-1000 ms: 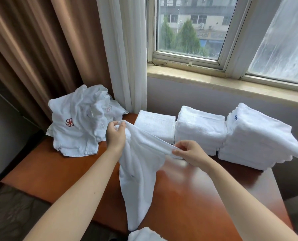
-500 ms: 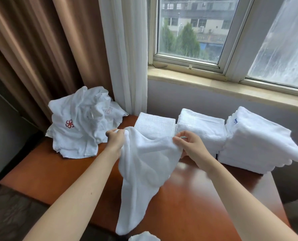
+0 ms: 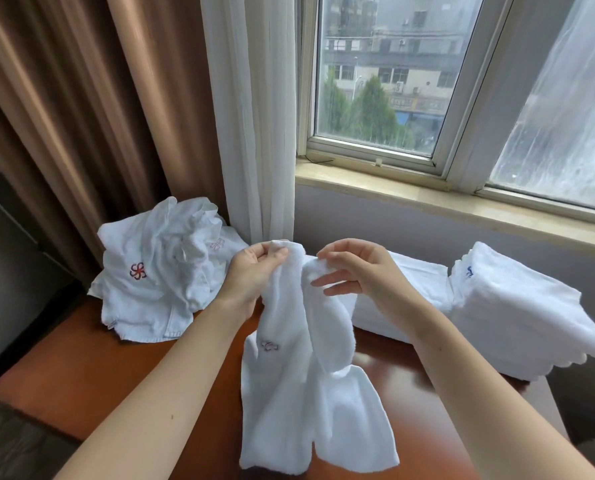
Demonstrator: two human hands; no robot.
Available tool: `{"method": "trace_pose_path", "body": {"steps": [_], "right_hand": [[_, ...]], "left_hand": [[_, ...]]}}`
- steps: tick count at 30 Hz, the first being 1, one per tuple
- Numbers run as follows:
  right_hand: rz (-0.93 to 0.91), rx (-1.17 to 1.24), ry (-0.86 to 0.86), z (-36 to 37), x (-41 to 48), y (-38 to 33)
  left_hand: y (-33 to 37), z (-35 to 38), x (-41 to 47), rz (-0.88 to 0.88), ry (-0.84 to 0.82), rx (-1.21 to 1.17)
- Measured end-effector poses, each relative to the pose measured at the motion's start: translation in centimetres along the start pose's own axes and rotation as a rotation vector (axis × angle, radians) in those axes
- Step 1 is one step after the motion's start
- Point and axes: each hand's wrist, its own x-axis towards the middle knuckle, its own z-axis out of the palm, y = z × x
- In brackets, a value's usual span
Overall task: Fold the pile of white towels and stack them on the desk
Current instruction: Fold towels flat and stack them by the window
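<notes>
Both hands hold 1 towel (image 3: pixel 299 393) up over the desk (image 3: pixel 98 368). The left hand (image 3: pixel 251 271) pinches a bunched top corner between thumb and fingers. The right hand (image 3: pixel 362 271), just beside it, pinches the next fold with thumb and forefinger, its other fingers loosely spread. Below the grip the towel hangs in 2 lobes. Left of the grip lies the crumpled pile (image 3: pixel 157 271); right of it stand folded stacks (image 3: pixel 518 313).

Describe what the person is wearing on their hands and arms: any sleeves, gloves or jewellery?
The left hand and right hand are bare, with no gloves, rings, watch or bracelet visible. Both arms are sleeveless as far as the frame edge. The left forearm has one small mole.
</notes>
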Motion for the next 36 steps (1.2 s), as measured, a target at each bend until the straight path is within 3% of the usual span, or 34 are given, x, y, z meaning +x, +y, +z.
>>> {"method": "trace_pose_path", "body": {"steps": [3,7,13,23,31,36], "right_hand": [[-0.02,-0.154,-0.021,0.2,0.2,-0.5],[-0.093,-0.31,0.1,0.5,0.8,-0.2],[-0.25,-0.468,0.237,0.5,1.8,0.2],[-0.284,-0.287,0.169,0.7,3.1,-2.5],[-0.132,-0.302,0.093,-0.6,3.2,-4.2],[-0.045,-0.439,0.088,-0.8,2.9,-3.7]], "left_hand": [[1.6,0.9,-0.1,0.088,-0.022,0.083],[2.5,1.8,-0.7,0.139,-0.055,0.191],[2.8,2.4,-1.7,0.106,-0.124,0.041],[5.4,2.5,-1.4,0.209,-0.161,-0.054],[6.1,1.0,-1.1,0.301,-0.368,0.014],[5.9,0.7,-0.9,0.318,-0.398,0.306]]}}
